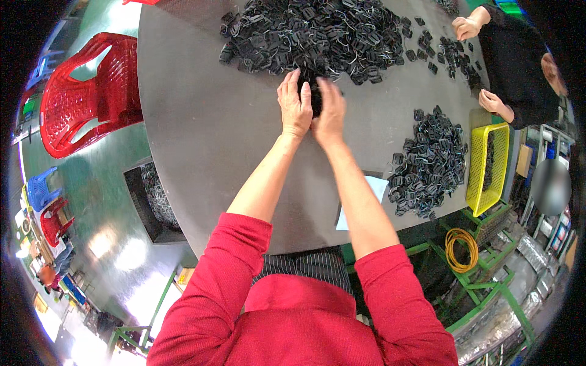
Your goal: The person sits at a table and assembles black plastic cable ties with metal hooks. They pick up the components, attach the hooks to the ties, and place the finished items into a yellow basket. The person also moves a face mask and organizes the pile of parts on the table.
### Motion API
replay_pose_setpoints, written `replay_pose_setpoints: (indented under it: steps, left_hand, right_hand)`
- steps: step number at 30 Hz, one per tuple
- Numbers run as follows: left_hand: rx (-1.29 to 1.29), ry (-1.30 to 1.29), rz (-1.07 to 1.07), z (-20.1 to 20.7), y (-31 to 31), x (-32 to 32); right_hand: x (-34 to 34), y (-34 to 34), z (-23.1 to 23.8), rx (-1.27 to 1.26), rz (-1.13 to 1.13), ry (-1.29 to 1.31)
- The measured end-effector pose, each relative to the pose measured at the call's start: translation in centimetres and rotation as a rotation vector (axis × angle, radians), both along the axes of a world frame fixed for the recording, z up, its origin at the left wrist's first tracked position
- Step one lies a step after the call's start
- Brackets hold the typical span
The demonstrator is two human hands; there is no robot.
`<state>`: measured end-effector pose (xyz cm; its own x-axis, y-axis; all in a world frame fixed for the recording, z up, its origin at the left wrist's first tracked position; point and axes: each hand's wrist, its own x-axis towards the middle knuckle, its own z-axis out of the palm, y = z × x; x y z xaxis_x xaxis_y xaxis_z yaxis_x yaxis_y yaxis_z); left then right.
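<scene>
On the grey table, a large heap of small black plastic buckle-like pieces (317, 36) lies in front of me, some with thin pale strands. My left hand (295, 107) is at the heap's near edge, its fingers stretched out and thumb raised. Close beside it, my right hand (330, 113) has its fingers extended and slightly blurred by motion. Between both palms sits a dark clump of the black pieces (316, 100); the hands flank it from either side. How firmly they touch it cannot be made out.
A second pile of black pieces (427, 161) lies to the right, near a yellow basket (479, 183). By my right forearm is a pale blue sheet (360, 207). At far right, a co-worker's hands (467, 27) work over scattered pieces. Red chair (67, 100) and dark bin (135, 189) stand left.
</scene>
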<state>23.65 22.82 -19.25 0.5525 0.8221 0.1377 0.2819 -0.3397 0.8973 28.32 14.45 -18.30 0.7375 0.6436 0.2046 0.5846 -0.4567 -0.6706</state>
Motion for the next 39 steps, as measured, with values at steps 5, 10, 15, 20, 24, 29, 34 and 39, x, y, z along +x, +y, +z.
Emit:
replay_pose_setpoints:
  steps: [5,10,15,20,24,29,34,39]
  left_hand:
    - [-0.979,-0.506,0.043,2.0,0.9,-4.4]
    - [-1.152,-0.367,0.064,5.4,1.4,-11.5]
    - [-0.586,0.025,0.156,5.6,3.1,-17.5]
    - [0.131,0.351,0.17,6.2,2.3,-18.8]
    - [0.28,0.334,-0.033,5.8,-0.5,-15.4]
    - [0.364,0.459,-0.202,5.2,-3.3,-10.2]
    - [0.302,0.601,-0.26,3.8,-1.9,-8.1]
    - [-0.272,0.309,-0.264,5.2,-0.4,-9.1]
  right_hand:
    - [-4.3,1.3,2.6,0.298,0.114,0.537]
    - [-7.4,-2.0,3.8,0.224,0.028,1.164]
    - [-5.8,-6.9,3.4,0.04,-0.2,1.019]
    - [-2.7,-9.4,6.5,0.236,-0.253,1.182]
    - [-1.0,-10.0,7.9,0.133,-0.294,1.24]
    - [-0.5,-10.3,8.6,0.067,-0.272,1.259]
    - [0.7,-9.9,8.7,-0.038,-0.085,1.16]
    - [3.8,-9.1,4.4,-0.138,-0.331,0.913]
